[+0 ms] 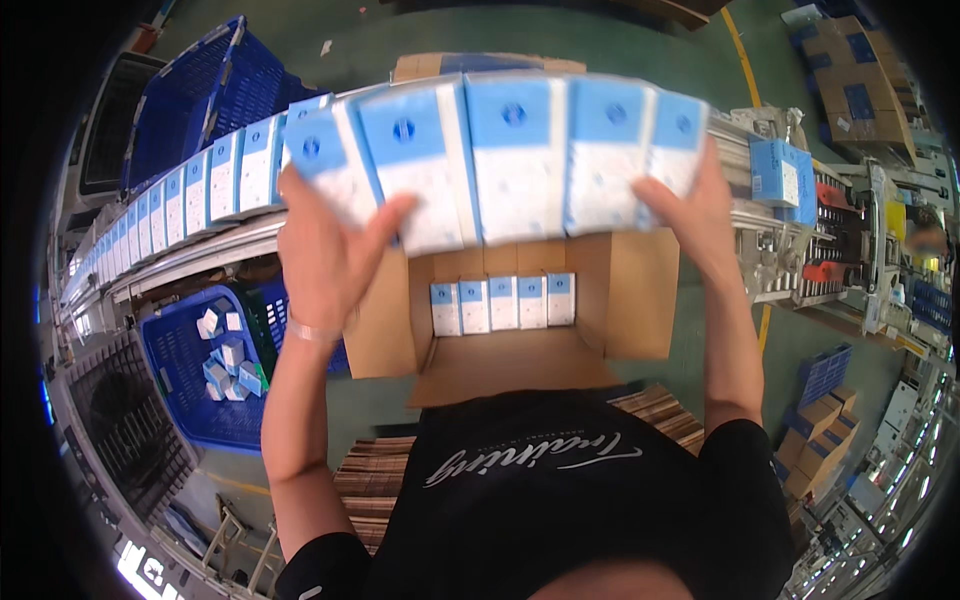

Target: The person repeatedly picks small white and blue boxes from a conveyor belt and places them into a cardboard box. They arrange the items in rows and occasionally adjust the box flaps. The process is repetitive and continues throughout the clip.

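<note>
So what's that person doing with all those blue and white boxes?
The person is holding a row of blue and white boxes squeezed between both hands, the left hand on one end and the right hand on the other. The row is up in the air above an open cardboard carton. Five of the same boxes already stand in a line inside the carton. More boxes wait in a long line on the conveyor to the left.

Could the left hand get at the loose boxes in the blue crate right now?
Probably not: the left hand and right hand are clamping a row of blue-and-white boxes; the blue crate sits off to the left.
</note>
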{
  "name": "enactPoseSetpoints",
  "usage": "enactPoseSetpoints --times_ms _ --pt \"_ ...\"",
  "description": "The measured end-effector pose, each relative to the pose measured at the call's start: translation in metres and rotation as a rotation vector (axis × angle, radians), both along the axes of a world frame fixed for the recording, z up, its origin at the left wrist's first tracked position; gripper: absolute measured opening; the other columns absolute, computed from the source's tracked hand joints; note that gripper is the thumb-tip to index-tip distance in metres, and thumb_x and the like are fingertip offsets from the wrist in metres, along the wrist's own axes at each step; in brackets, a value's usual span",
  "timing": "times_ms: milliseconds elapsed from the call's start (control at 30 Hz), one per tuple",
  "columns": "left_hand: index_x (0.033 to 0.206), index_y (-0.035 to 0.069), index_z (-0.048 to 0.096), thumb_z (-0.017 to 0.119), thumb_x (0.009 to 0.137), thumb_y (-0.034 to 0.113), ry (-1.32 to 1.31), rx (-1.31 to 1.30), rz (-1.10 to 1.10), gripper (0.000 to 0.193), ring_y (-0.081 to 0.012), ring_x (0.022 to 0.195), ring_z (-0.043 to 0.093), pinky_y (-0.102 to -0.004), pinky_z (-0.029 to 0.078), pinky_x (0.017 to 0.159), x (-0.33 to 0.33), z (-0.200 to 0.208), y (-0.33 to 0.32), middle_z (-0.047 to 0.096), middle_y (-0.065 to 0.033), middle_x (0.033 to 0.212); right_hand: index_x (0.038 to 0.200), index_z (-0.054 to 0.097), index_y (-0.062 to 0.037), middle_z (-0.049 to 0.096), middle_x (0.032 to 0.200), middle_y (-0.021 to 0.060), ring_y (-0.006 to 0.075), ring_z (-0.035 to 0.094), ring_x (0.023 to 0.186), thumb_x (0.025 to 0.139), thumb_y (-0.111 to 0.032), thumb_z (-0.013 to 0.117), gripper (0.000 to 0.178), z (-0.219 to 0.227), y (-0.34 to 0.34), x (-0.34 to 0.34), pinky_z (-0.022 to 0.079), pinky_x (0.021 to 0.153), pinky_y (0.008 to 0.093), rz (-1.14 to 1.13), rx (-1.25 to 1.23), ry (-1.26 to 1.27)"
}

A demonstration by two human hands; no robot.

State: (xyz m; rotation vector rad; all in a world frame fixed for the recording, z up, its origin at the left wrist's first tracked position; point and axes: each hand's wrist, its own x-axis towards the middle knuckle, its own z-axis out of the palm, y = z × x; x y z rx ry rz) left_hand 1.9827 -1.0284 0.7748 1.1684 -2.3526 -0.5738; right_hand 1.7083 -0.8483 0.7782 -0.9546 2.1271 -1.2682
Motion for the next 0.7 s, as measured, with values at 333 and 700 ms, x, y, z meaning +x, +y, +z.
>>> enactPoseSetpoints --times_ms 333,700 --pt "0.126 -0.015 0.019 0.07 0.076 0.044 -0.145 0.295 0.152 0.092 -0.0411 0.106 0.051 -0.0436 0.042 0.091 0.017 -0.264 0.114 0.047 -0.0336 0.116 0.133 0.018 0.0115 0.044 0.124 0.0307 0.0399 0.049 0.111 0.072 -0.04 0.073 0.097 -0.225 0.077 0.1 0.041 0.094 0.0413 -0.157 0.403 0.047" --pt "0.107 0.007 0.063 0.046 0.09 0.032 -1.044 0.437 -0.519 0.034 -0.0257 0.104 0.06 -0.042 0.049 0.084 -0.021 -0.288 0.084 0.062 -0.0108 0.115 0.119 0.051 0.0007 0.062 0.099 0.023 0.036 0.058 0.098 0.082 -0.027 0.059 0.047 -0.228 0.035 0.087 0.047 0.084 0.0453 0.672 0.924 0.451"
